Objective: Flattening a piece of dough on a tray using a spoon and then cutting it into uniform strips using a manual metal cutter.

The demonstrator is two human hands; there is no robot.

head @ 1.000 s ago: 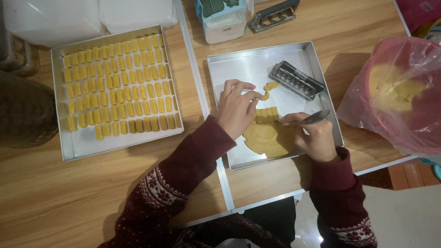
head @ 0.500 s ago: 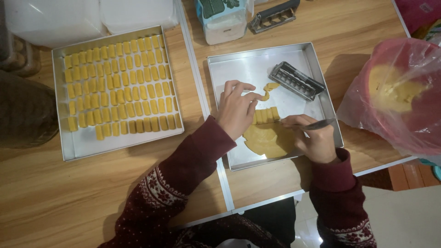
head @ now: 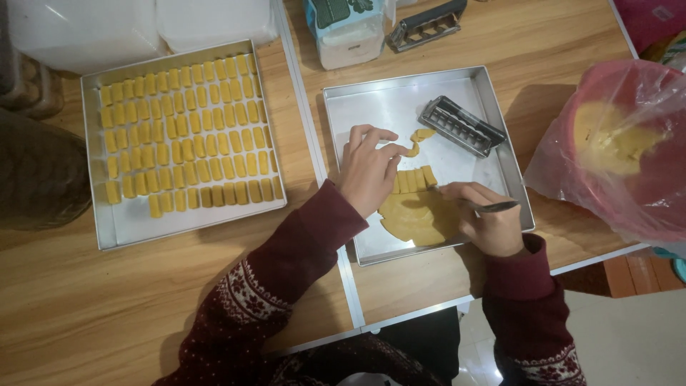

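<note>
Dough cutting, metal tray (head: 493,107)
Your left hand (head: 368,171) steadies dough strips (head: 414,179); your right hand (head: 489,221) grips a thin tool (head: 493,206).

bare tray floor (head: 379,107) free at far left; metal cutter (head: 461,126) blocks far right

Tool tip (head: 437,190) under right hand (head: 486,218)
</note>
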